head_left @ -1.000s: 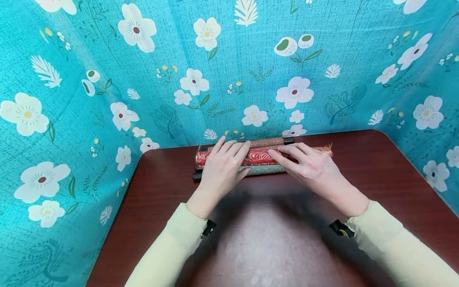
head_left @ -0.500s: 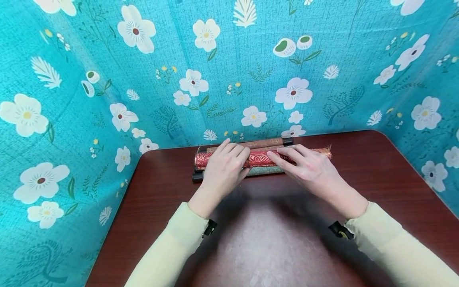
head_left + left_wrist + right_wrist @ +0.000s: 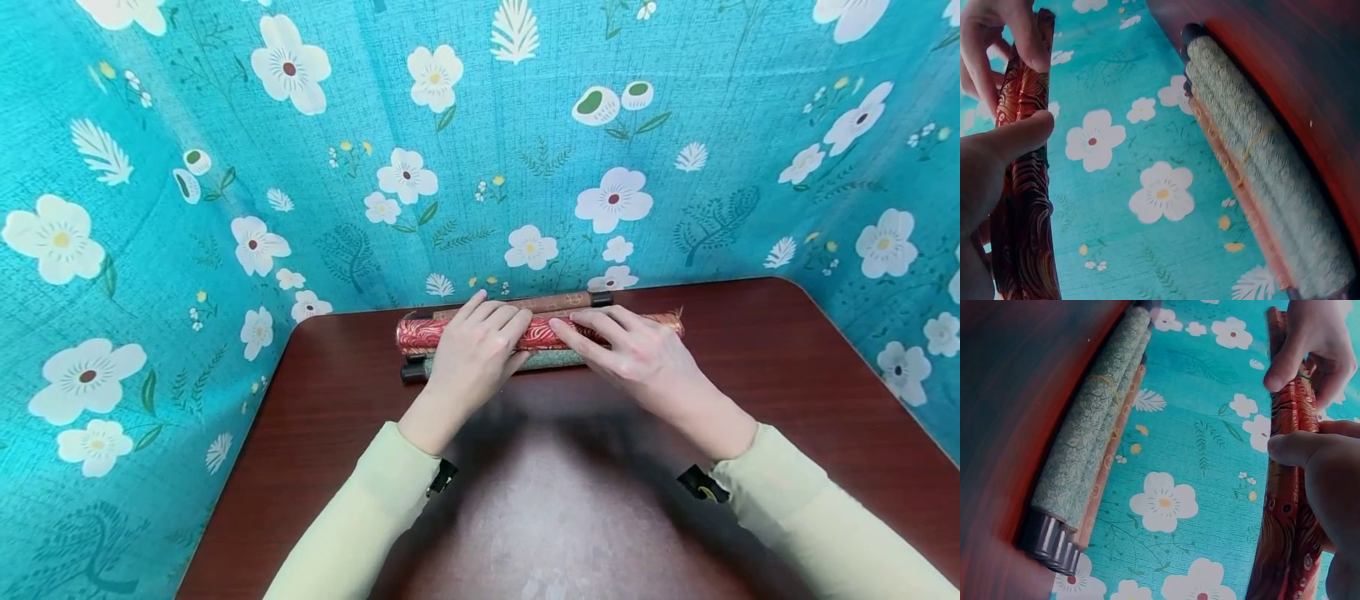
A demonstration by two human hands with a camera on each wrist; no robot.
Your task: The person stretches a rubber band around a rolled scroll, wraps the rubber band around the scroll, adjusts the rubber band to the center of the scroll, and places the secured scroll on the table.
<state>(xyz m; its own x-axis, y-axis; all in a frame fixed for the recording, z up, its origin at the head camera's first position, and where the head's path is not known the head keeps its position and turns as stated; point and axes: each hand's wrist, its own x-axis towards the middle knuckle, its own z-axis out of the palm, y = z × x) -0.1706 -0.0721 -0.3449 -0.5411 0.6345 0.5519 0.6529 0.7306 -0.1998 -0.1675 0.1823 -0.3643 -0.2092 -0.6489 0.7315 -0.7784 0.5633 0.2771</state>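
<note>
A long red roll of swirl-patterned brocade (image 3: 420, 335), frayed at its ends, lies across both hands' grip. My left hand (image 3: 474, 357) holds it left of the middle, thumb (image 3: 1029, 134) on the near side and fingers over the far side. The right hand (image 3: 647, 360) pinches it farther right between thumb (image 3: 1294, 447) and fingers. Both wrist views show the roll raised apart from the scrolls. Below it, a green patterned scroll (image 3: 1088, 431) lies at the front of the group, with a brown patterned scroll (image 3: 558, 302) at the back. Hands and roll hide part of these scrolls in the head view.
The scrolls have black end knobs (image 3: 1047, 540) and lie side by side near the back of the dark red-brown table (image 3: 322, 433). Thin yellow cord (image 3: 1250, 153) circles the green one. A turquoise floral cloth (image 3: 480, 133) hangs behind and beside the table.
The red roll has slid slightly left over the scrolls. The right hand has shifted left and the left hand slightly right, narrowing the gap between them. The scrolls have stayed put.
</note>
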